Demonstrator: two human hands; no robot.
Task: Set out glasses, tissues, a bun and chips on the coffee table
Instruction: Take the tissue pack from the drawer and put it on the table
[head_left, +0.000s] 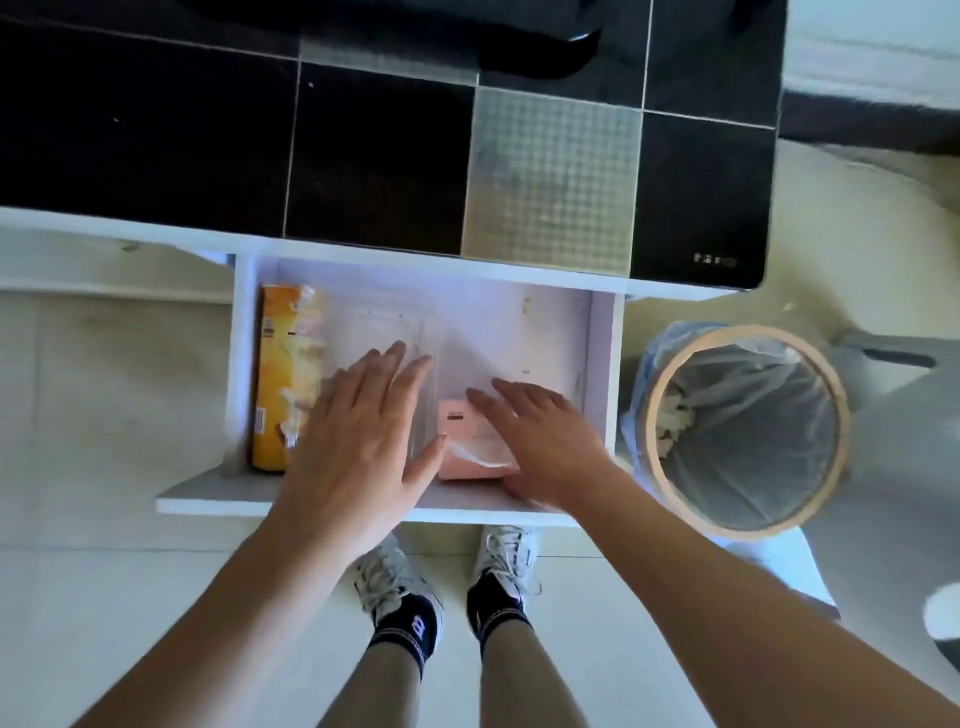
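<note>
Left hand (358, 431): nearest me, fingers straight and spread, reaching into the open drawer (602, 374) over a clear plastic box (384, 332); I cannot tell whether it touches, and it holds nothing.
Right hand (540, 436): fingers straight, slightly fanned, lying over the pink tissue pack (470, 452) at the drawer's front; no grip closed on it.
Chips (280, 379): yellow bag lying along the drawer's left wall, untouched.
Glasses and bun: not clearly seen; the clear box may hold one of them, too blurred to say.
Coffee table (363, 156): its dark tiled top shows none of the four items.
Progress: by my reckoning, barely begun; drawer open, everything left to lift out and place.
</note>
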